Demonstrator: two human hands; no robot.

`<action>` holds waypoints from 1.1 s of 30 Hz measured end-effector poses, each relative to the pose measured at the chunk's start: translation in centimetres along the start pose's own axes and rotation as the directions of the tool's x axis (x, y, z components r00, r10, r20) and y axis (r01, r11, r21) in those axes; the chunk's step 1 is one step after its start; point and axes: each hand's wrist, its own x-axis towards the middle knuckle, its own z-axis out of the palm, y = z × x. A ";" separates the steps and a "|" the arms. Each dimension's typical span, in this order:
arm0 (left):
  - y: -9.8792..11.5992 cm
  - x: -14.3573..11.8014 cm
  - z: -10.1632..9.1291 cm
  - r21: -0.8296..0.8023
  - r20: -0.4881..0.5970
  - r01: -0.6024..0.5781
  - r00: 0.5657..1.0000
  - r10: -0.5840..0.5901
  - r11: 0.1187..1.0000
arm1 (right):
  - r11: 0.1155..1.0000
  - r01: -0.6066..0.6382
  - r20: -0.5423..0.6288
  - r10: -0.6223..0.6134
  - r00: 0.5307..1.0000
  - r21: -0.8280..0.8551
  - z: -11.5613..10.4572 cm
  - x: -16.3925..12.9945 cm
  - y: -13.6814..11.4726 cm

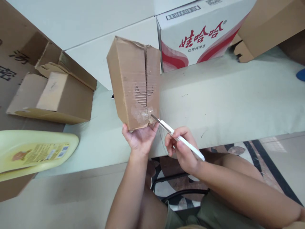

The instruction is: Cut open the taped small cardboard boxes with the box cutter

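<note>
Plainly, a brown cardboard box [133,86] is held at the centre of the frame by the left grip [140,140], its thumb and fingers set wide apart around the box's lower end. Right of centre, a white cutter [166,126] is pinched by the right grip [184,152], its fingers curled closely about the handle. The blade is aimed at clear tape [140,117] near the box's seam; whether the tape is touched cannot be told.
</note>
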 end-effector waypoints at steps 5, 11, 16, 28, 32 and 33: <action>0.1 0.0 0.0 -0.003 -0.016 0.021 1.000 -0.021 1.000 | 0.997 0.058 -0.012 -0.059 0.998 -0.058 -0.1 0.4 -0.6; 0.1 -0.1 0.3 -0.016 -0.051 0.034 0.998 -0.034 0.999 | 0.990 0.094 -0.034 -0.098 0.995 -0.107 -0.5 0.4 0.1; 0.2 -0.1 0.2 0.019 -0.046 0.041 0.998 -0.040 0.999 | 0.988 0.098 0.025 -0.095 0.995 -0.119 -1.0 0.3 1.2; 0.2 -0.3 0.4 -0.005 -0.035 0.045 0.998 -0.045 0.999 | 0.972 0.055 0.053 -0.044 0.998 -0.227 -1.3 0.0 1.9; 0.1 -0.3 0.5 -0.025 -0.025 0.057 0.998 -0.058 0.998 | 0.978 0.023 0.028 -0.018 0.999 -0.208 -1.2 0.1 2.0; 0.1 -0.4 0.5 -0.027 -0.028 0.059 0.998 -0.060 0.998 | 0.979 0.014 0.020 -0.010 1.000 -0.205 -1.2 0.2 2.0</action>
